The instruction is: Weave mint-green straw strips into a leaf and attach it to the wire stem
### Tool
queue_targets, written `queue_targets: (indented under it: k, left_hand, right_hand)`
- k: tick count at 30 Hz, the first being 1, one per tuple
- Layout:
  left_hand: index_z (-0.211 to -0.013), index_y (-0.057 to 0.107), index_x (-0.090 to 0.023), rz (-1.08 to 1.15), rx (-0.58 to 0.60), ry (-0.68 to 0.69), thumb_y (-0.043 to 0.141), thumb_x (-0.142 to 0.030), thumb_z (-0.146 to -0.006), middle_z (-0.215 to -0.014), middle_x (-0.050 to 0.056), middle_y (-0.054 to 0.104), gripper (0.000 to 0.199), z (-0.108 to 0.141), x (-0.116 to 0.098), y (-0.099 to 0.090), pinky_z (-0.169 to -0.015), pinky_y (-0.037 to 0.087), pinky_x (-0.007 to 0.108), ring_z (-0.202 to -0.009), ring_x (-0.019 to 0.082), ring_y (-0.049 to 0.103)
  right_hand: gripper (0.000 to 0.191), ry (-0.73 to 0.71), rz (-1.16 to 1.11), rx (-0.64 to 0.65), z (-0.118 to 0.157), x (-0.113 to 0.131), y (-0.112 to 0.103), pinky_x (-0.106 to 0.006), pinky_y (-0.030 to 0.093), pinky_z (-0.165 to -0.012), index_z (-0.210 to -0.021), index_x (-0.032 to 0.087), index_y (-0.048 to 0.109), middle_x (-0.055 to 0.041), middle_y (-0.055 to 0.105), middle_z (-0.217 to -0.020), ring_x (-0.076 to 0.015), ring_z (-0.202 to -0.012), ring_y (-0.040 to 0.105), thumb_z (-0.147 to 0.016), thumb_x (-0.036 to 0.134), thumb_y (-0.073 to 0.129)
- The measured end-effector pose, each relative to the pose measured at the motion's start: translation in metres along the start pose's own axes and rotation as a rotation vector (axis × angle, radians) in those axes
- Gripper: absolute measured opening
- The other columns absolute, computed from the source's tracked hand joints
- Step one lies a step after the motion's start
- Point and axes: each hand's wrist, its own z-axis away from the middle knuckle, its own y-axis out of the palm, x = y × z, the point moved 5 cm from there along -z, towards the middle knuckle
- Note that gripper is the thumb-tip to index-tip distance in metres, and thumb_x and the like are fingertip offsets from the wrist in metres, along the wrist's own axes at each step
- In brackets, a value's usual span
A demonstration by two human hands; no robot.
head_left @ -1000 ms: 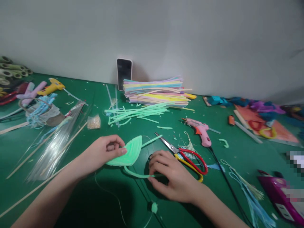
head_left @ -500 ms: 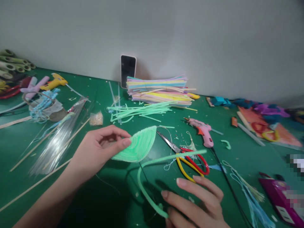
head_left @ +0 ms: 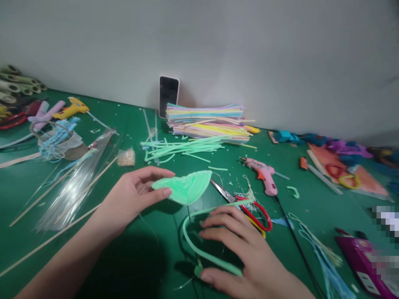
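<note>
My left hand (head_left: 137,193) pinches a light green, leaf-shaped piece (head_left: 187,187) made of fuzzy strips by its left end, thumb in front and fingers behind. A thin dark stem drops below the piece, with a small green lump (head_left: 198,270) lower down. My right hand (head_left: 240,249) has its fingers apart, the thumb tip by that lump. A curved green pipe cleaner (head_left: 187,232) loops between its fingers and thumb; one end runs in toward the palm, where any grip on it is hidden. Scissors (head_left: 222,191) with red and yellow handles lie just beyond the right hand, partly covered by it.
Loose green pipe cleaners (head_left: 187,147) lie before multicoloured bundles (head_left: 208,120) and a phone (head_left: 168,95) leaning on the wall. A pink glue gun (head_left: 264,176) with its black cord is at the right. Clear plastic sleeves (head_left: 75,187) and wooden sticks (head_left: 40,245) lie at the left.
My right hand has moved up and left, over the curved pipe cleaner and nearer the stem. The leaf-shaped piece has tilted and shifted slightly right in my left hand.
</note>
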Motion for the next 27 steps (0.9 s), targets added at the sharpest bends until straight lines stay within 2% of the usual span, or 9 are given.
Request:
queue_targets:
  k: [4,9,11,13,15,17,21,24,27]
  left_hand:
    - [-0.105,0.071,-0.023,-0.022,-0.032,0.007,0.079,-0.035,-0.073,-0.094,0.004,0.073,0.035,-0.003,0.003,-0.001,-0.071,0.054,0.026,-0.085,0.020,0.067]
    - [-0.106,0.069,-0.021,-0.304,-0.039,0.047,0.068,-0.035,-0.082,-0.099,0.006,0.072,0.028,-0.015,0.019,0.004,-0.078,0.054,0.037,-0.088,0.024,0.067]
    - [-0.106,0.069,-0.022,-0.553,-0.075,0.185,0.062,-0.031,-0.085,-0.113,0.009,0.068,0.024,-0.017,0.019,0.005,-0.090,0.051,0.044,-0.102,0.028,0.064]
    - [-0.105,0.071,-0.023,-0.777,-0.063,0.375,0.057,-0.025,-0.088,-0.132,0.010,0.057,0.022,-0.013,0.013,0.008,-0.105,0.039,0.049,-0.124,0.031,0.051]
    - [-0.106,0.070,-0.026,-0.897,0.051,0.463,0.055,-0.022,-0.088,-0.131,0.008,0.055,0.024,-0.007,0.009,0.010,-0.108,0.036,0.048,-0.127,0.030,0.046]
    - [-0.109,0.068,-0.030,-0.929,0.235,0.408,0.058,-0.024,-0.088,-0.120,0.006,0.058,0.025,-0.002,0.009,0.009,-0.101,0.042,0.043,-0.117,0.026,0.051]
    - [-0.104,0.068,-0.031,-0.933,0.466,0.279,0.068,-0.032,-0.083,-0.106,0.002,0.059,0.021,0.007,0.013,0.009,-0.089,0.046,0.035,-0.103,0.024,0.055]
    - [-0.093,0.067,-0.026,-0.969,0.519,0.302,0.060,-0.024,-0.089,-0.100,0.002,0.059,0.009,0.008,0.018,0.018,-0.085,0.045,0.034,-0.098,0.022,0.055]
    - [-0.090,0.064,-0.022,-0.999,0.508,0.336,0.050,-0.022,-0.095,-0.098,0.004,0.059,0.015,0.006,0.023,0.026,-0.082,0.044,0.034,-0.096,0.022,0.055]
  right_hand:
    - [0.021,-0.065,0.122,0.083,-0.001,0.003,0.014,-0.037,0.047,-0.075,-0.105,0.021,0.066,-0.0044,0.071,-0.085,-0.0219,-0.082,0.060,-0.089,0.035,0.064]
    - [0.012,-0.053,0.091,0.075,0.000,-0.003,0.029,-0.039,0.039,-0.079,-0.100,0.021,0.065,-0.0030,0.071,-0.084,-0.0222,-0.087,0.057,-0.094,0.023,0.055]
    - [0.011,-0.001,0.069,0.082,-0.003,-0.010,0.032,-0.040,0.039,-0.082,-0.099,0.022,0.064,-0.0028,0.071,-0.087,-0.0226,-0.089,0.057,-0.094,0.023,0.055]
    - [0.009,0.067,0.055,0.085,-0.005,-0.021,0.032,-0.040,0.040,-0.083,-0.098,0.022,0.064,-0.0025,0.071,-0.089,-0.0231,-0.091,0.057,-0.093,0.023,0.057]
    - [0.009,0.145,0.043,0.081,-0.005,-0.032,0.030,-0.039,0.043,-0.083,-0.099,0.022,0.064,-0.0031,0.070,-0.092,-0.0230,-0.093,0.058,-0.093,0.022,0.057]
    - [0.012,0.223,0.051,0.048,-0.004,-0.044,0.025,-0.039,0.045,-0.085,-0.103,0.022,0.062,-0.0047,0.068,-0.097,-0.0227,-0.095,0.058,-0.093,0.021,0.057]
    - [0.020,0.306,0.207,-0.037,-0.002,-0.062,0.014,-0.043,0.046,-0.089,-0.112,0.021,0.060,-0.0090,0.062,-0.107,-0.0253,-0.100,0.055,-0.092,0.022,0.057]
    - [0.021,0.256,0.333,0.007,-0.008,-0.068,0.020,-0.042,0.046,-0.086,-0.111,0.021,0.063,-0.0113,0.060,-0.113,-0.0282,-0.104,0.052,-0.091,0.023,0.059]
    - [0.011,0.233,0.427,0.100,-0.015,-0.072,0.031,-0.041,0.045,-0.077,-0.097,0.020,0.065,-0.0097,0.065,-0.099,-0.0276,-0.093,0.057,-0.092,0.020,0.055]
